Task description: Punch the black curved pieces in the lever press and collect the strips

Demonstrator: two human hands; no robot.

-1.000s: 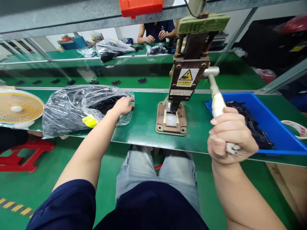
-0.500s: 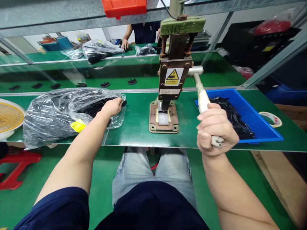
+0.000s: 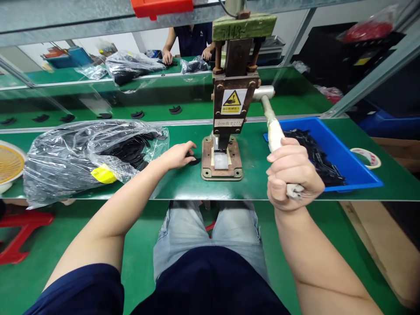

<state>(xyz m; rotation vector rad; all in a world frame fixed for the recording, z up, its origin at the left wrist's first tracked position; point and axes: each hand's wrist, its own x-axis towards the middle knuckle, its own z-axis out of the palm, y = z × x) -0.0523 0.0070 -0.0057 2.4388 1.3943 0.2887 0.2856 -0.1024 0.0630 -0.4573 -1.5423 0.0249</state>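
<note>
In the head view my left hand [image 3: 180, 155] is closed on a small curved black piece [image 3: 194, 161], just left of the press base [image 3: 206, 171]. My right hand [image 3: 293, 175] is wrapped round the taped lever handle [image 3: 274, 131] of the hand press [image 3: 233, 94]. Under the ram of the press lies a small metal plate [image 3: 221, 162]. Left of my left hand, a clear plastic bag [image 3: 59, 166] gapes, with many black pieces [image 3: 131, 148] showing in its mouth.
A blue bin [image 3: 364, 181] of black parts stands right of the press, with a tape roll [image 3: 374, 154] beside it. Several curved pieces [image 3: 138, 114] lie in a row behind the bench. Across from me, a person's hands [image 3: 167, 57] work at another table. A basket [image 3: 9, 164] sits far left.
My left hand has moved right from the bag's mouth to beside the press, carrying a black piece. My right hand stays on the lever. The view has shifted slightly.
</note>
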